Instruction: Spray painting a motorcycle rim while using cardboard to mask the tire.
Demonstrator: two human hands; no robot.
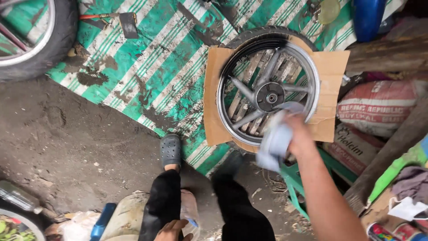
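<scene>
Wiping: right hand [299,136] is closed around a pale, bunched cloth [276,143], held at the near rim of a spoked motorcycle wheel [269,91]. Hand and cloth are motion-blurred. Wheel lies flat, axle pointing up toward the camera, on a sheet of brown cardboard [332,67] over a slatted wooden pallet, with a tyre [267,32] showing behind its far edge. A round wheel has no long axis; the hub sits central, spokes radiating.

Progress, as a judgement: rim looks bright along the right side, darker at the far left, so cleaning seems part done (spokes and hub hard to grade from here).

Left hand [171,230] is low by the knee, fingers loosely curled, touching a clear plastic bottle [189,209]; grip unclear.

Green-and-white striped tarp [147,67] lies under the cardboard.
</scene>
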